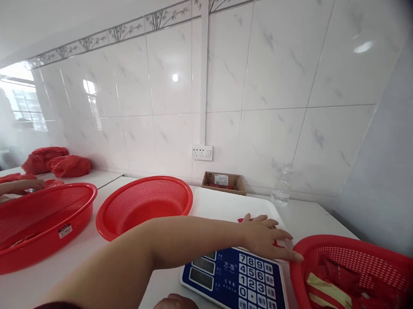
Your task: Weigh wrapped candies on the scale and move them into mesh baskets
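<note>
Tiled wall (pixel 283 75) behind; left hand (pixel 262 236) palm-down over scale (pixel 229 285), spread wide; right hand (pixel 179 308) curled, grip unclear.

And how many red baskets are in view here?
3: a left basket, cut off by the picture's edge; a middle basket, partly behind the left forearm; a right basket, holding packets. Others may be hidden.

At five o'clock the scale (pixel 233 266) pairs a smooth, slightly shiny blue plastic keypad panel with a smooth white pan (pixel 217 203), while at eight the basket (pixel 182 190) is glossy, perforated red plastic. At four, a matching plastic basket (pixel 298 280) holds shiny, creased film packets (pixel 329 295). Glossy, marbled tiles (pixel 284 61) at one o'clock face a smooth white table (pixel 109 260), and thin, crinkled red plastic bags (pixel 70 166) lie at nine.
</note>
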`<action>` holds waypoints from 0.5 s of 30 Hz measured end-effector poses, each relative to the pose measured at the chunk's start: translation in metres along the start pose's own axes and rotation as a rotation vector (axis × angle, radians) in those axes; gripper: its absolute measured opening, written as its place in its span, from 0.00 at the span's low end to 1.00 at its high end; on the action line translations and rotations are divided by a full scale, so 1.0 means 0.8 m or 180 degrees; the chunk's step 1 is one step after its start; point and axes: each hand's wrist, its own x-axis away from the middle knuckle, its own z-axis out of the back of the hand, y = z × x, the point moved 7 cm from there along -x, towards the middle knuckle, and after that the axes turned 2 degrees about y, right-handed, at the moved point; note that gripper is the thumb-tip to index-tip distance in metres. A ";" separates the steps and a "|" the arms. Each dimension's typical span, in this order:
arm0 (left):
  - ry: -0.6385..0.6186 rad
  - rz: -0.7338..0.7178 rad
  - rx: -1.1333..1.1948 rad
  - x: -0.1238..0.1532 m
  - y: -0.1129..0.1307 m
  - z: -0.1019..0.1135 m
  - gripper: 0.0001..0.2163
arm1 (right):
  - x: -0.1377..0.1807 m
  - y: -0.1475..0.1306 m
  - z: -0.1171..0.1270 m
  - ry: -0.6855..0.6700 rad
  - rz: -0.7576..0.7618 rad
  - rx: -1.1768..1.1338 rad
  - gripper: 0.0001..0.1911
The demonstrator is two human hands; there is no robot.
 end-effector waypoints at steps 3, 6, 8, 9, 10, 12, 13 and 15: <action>-0.0169 0.0091 -0.0048 -0.006 -0.009 -0.005 0.28 | -0.002 0.004 -0.004 0.0027 0.0045 -0.0033 0.22; -0.0228 0.0060 -0.0150 -0.003 -0.024 -0.002 0.27 | -0.007 0.008 -0.008 -0.0011 0.0080 -0.0023 0.22; -0.0190 0.0042 -0.0166 0.002 -0.030 0.002 0.27 | -0.009 0.009 -0.009 -0.0009 0.0106 -0.0011 0.22; -0.0166 0.0042 -0.0156 0.004 -0.031 0.004 0.27 | -0.009 0.009 -0.008 -0.0012 0.0107 -0.0002 0.22; -0.0154 0.0038 -0.0153 0.007 -0.032 0.005 0.28 | -0.009 0.009 -0.008 -0.0020 0.0111 0.0011 0.22; -0.0161 -0.0003 -0.0182 0.011 -0.029 0.005 0.30 | -0.009 0.007 -0.008 -0.0021 0.0132 0.0021 0.21; -0.0183 -0.0044 -0.0208 0.013 -0.027 0.004 0.32 | -0.008 0.007 -0.008 -0.0026 0.0136 0.0017 0.20; -0.0233 -0.0100 -0.0264 0.014 -0.025 0.003 0.33 | -0.006 0.007 -0.007 0.0001 0.0136 -0.0008 0.20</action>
